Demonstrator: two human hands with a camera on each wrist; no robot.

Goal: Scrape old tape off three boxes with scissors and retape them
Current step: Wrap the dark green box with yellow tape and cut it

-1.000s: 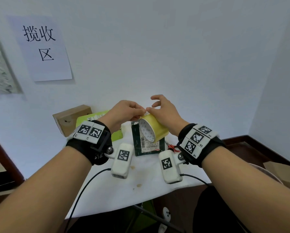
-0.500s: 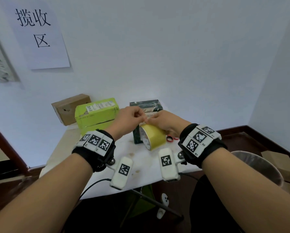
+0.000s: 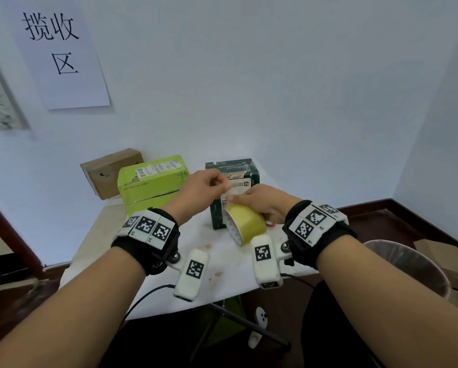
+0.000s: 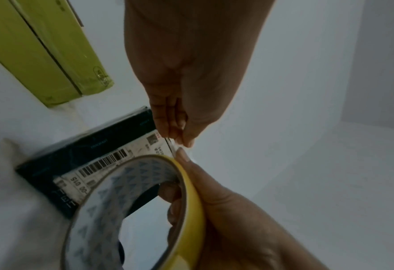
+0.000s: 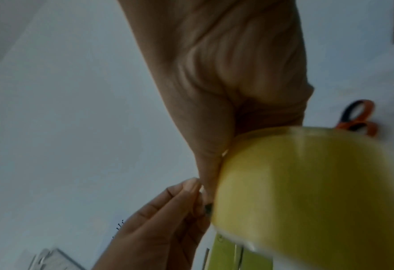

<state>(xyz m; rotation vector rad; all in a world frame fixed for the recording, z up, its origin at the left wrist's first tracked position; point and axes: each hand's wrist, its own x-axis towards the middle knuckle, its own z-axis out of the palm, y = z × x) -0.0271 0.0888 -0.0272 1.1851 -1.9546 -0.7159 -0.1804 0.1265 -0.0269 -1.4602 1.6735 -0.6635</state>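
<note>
My right hand (image 3: pixel 251 201) grips a yellow tape roll (image 3: pixel 245 224) just above the table, thumb on its rim and fingers through the core (image 4: pixel 131 197). Just left of it, my left hand (image 3: pixel 222 185) pinches the roll's free tape end (image 4: pixel 171 147); only a short strip is peeled. Behind both hands a dark green box (image 3: pixel 234 168) stands upright with a white label (image 4: pixel 108 162). A lime green box (image 3: pixel 151 179) and a brown cardboard box (image 3: pixel 108 171) sit at the back left. Orange-handled scissors (image 5: pixel 357 118) lie on the table right of the roll.
The small white table (image 3: pixel 222 264) stands against the wall, its near edge close to my wrists. A round waste bin (image 3: pixel 408 264) sits on the floor to the right, with cardboard pieces beyond it. A paper sign hangs on the wall at upper left.
Both hands have come down with the roll, in front of the dark green box. My right fingers, spread a second ago, now wrap the roll. The left hand still pinches the tape end.
</note>
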